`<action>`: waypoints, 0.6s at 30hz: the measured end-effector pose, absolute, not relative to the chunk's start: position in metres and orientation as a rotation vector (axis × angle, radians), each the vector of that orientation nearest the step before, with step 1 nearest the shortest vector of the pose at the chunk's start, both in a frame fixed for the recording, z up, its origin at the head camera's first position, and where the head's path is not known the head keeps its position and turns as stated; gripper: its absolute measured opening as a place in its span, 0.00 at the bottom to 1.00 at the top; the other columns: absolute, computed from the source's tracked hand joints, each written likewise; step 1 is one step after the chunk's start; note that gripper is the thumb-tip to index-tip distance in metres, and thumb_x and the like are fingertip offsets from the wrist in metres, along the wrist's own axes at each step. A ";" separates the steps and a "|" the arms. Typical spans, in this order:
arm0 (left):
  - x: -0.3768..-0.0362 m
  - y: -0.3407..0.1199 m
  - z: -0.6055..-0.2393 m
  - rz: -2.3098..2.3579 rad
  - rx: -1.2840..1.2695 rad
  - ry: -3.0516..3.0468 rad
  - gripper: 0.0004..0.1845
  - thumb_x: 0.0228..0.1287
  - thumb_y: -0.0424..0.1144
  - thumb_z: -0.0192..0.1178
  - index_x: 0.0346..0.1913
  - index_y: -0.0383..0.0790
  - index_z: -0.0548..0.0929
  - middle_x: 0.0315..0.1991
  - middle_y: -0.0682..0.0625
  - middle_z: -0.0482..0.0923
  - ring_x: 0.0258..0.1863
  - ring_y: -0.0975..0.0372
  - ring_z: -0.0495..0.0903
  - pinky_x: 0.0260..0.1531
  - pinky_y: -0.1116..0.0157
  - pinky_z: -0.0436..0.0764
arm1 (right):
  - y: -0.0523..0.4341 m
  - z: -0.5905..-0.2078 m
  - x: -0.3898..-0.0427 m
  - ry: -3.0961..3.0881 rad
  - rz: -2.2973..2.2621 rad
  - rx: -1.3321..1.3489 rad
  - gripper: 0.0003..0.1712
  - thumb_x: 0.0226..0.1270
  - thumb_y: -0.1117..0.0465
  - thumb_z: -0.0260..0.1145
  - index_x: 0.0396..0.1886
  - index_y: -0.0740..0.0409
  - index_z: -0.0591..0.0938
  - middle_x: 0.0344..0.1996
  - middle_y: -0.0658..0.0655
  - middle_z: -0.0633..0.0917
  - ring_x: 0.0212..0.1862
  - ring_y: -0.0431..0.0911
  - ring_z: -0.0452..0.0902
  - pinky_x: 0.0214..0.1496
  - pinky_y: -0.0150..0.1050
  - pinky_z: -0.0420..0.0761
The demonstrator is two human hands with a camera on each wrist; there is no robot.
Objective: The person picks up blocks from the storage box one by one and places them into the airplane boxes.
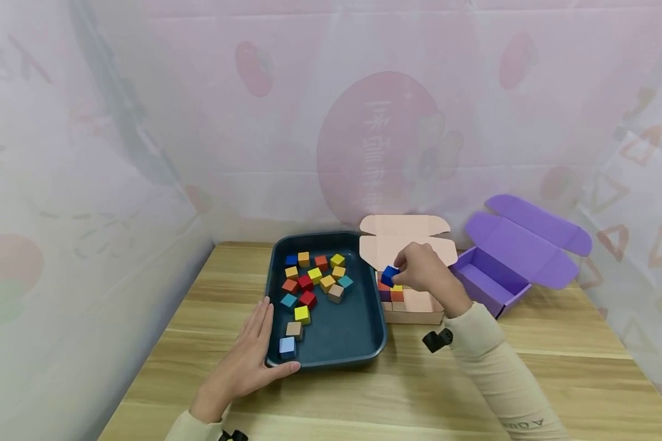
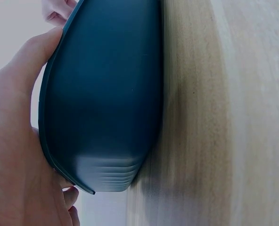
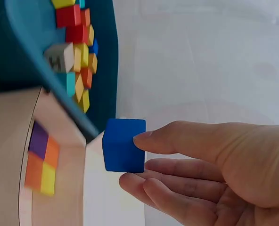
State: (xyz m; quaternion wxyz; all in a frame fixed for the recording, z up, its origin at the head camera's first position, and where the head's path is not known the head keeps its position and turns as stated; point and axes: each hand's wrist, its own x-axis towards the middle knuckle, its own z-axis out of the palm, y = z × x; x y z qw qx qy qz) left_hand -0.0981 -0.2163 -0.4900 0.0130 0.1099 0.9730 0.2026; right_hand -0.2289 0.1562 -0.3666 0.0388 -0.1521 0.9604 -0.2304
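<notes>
**Blue cube pinched above pink box, other hand steadying tray**

Head view: nearest the camera, left hand (image 1: 243, 361) lies flat on the wooden tabletop (image 1: 529, 380) against the near left corner of the dark teal tray (image 1: 336, 340), fingers straight and relaxed, thumb along the tray's near rim, grasping nothing. Loose coloured cubes (image 1: 314, 278) sit in the tray, mostly its far left half; a light blue cube (image 1: 287, 346) is in the near left corner by the thumb. Right of the tray, touching it, is the open pink box (image 1: 414, 315). Right hand (image 1: 422, 269) hovers over the box, fingers pinching a blue cube (image 1: 388, 275) above the purple, orange and yellow cubes already in it. An open purple box (image 1: 507, 257) stands further right of the tray, past the pink box.

Left wrist view: palm (image 2: 12, 160) pressed to the tray's outer wall (image 2: 106, 94); tabletop beside it.

Right wrist view: thumb and fingers (image 3: 177, 141) grip the blue cube (image 3: 124, 145) just beside the tray's rim (image 3: 50, 80), over the pink box (image 3: 12, 155).
</notes>
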 end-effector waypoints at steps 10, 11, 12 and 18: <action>-0.097 -0.216 -0.490 0.630 0.332 3.025 0.70 0.56 0.80 0.61 0.87 0.39 0.42 0.89 0.43 0.32 0.88 0.44 0.40 0.82 0.35 0.52 | 0.191 -0.384 -0.238 2.954 -0.660 -0.435 0.13 0.59 0.65 0.78 0.41 0.69 0.91 0.37 0.63 0.93 0.40 0.53 0.88 0.48 0.50 0.90; -0.097 -0.216 -0.489 0.626 0.332 3.025 0.70 0.57 0.80 0.60 0.87 0.39 0.42 0.89 0.43 0.32 0.87 0.44 0.41 0.82 0.35 0.52 | 0.194 -0.387 -0.238 2.955 -0.649 -0.437 0.12 0.58 0.66 0.78 0.40 0.68 0.91 0.36 0.62 0.93 0.39 0.52 0.88 0.46 0.49 0.90; -0.097 -0.216 -0.489 0.622 0.332 3.025 0.70 0.57 0.80 0.60 0.87 0.39 0.42 0.89 0.43 0.32 0.87 0.44 0.41 0.82 0.35 0.52 | 0.196 -0.390 -0.239 2.953 -0.642 -0.442 0.11 0.58 0.66 0.78 0.39 0.68 0.91 0.35 0.61 0.93 0.39 0.52 0.87 0.45 0.48 0.90; -0.097 -0.215 -0.488 0.621 0.334 3.028 0.70 0.56 0.80 0.60 0.87 0.39 0.42 0.89 0.43 0.33 0.87 0.44 0.41 0.82 0.35 0.51 | 0.202 -0.408 -0.247 2.910 -0.612 -0.456 0.05 0.58 0.70 0.77 0.34 0.66 0.91 0.30 0.57 0.91 0.35 0.49 0.82 0.38 0.41 0.85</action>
